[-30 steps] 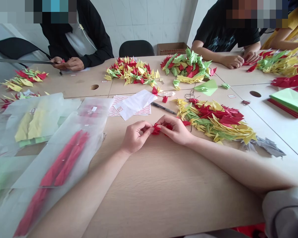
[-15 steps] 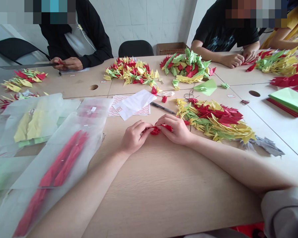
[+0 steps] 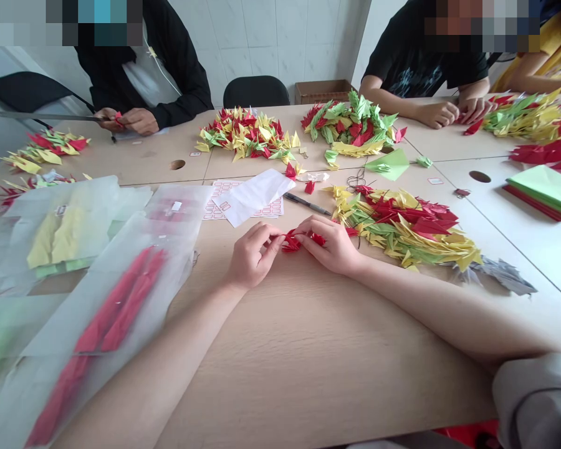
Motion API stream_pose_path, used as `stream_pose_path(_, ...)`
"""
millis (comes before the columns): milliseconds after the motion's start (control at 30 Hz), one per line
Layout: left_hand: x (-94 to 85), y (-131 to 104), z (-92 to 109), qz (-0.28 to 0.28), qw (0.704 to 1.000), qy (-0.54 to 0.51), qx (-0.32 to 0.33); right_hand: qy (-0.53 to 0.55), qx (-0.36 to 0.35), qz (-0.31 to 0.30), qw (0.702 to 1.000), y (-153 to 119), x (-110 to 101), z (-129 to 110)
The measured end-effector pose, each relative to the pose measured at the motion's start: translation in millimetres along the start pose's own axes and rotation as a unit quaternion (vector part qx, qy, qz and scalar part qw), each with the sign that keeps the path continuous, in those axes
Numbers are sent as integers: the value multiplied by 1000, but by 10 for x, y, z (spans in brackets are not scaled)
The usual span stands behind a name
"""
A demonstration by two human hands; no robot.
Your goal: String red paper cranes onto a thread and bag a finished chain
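Note:
Between my two hands, just above the table, is a small folded piece of red paper (image 3: 290, 242). My left hand (image 3: 256, 254) pinches its left end between thumb and fingertips. My right hand (image 3: 328, 243) is closed on its right side, the fingers hiding part of it. Right beside my right hand lies a heap of folded red, yellow and green paper pieces (image 3: 402, 224). A black pen (image 3: 307, 204) rests behind my hands, near a white paper sheet (image 3: 257, 196) that lies over printed label sheets (image 3: 215, 209).
Clear plastic bags (image 3: 168, 249) with red, yellow and green folded paper cover the left side. More colourful heaps (image 3: 247, 134) stand farther back. A stack of green and red paper (image 3: 545, 190) is at right. Across the table, a person in black (image 3: 168, 75) holds a long blade-like strip (image 3: 42, 116).
My left hand has shifted slightly left, and more of the red paper shows between my hands. Across the table, the person at left has moved the long strip a little left.

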State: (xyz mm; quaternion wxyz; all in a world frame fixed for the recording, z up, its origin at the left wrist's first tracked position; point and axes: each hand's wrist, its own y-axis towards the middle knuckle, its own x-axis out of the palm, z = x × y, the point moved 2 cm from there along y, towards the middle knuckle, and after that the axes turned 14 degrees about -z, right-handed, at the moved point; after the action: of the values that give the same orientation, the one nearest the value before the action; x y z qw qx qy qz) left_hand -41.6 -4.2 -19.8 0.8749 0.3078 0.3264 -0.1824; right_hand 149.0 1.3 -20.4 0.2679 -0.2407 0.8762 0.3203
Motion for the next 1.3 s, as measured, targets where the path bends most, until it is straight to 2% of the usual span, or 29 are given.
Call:
stream_pose_path(100, 3, 12, 20, -5, 1000, -26, 3, 3, 22, 17, 1000, 9, -3, -2)
stream_pose_path(267, 13, 23, 5, -22, 997, -76, -19, 41, 26, -9, 999, 0, 4, -25)
stream_pose_path(433, -10, 39, -12, -12, 992, -119, -49, 81, 67, -11, 994, -8, 25, -9)
stream_pose_path(633, 30, 34, -4, -26, 975, -204, -87, 145, 106, -10, 984, 13, 57, 40)
stream_pose_path(767, 73, 17, -11, -45, 958, -258, -119, 166, 107, -22, 980, 18, 30, 19)
stream_pose_path(900, 69, 21, -7, -59, 962, -240, -113, 166, 103, -37, 980, 19, 4, -7)
stream_pose_path(1033, 26, 43, -4, -56, 973, -201, -100, 230, 125, -66, 963, 3, 59, -13)
stream_pose_path(1200, 28, 44, 24, -86, 973, -200, -80, 256, 155, -44, 953, 1, 99, -12)
stream_pose_path(1300, 44, 34, 37, -100, 966, -225, -83, 312, 169, -58, 933, 25, 77, -17)
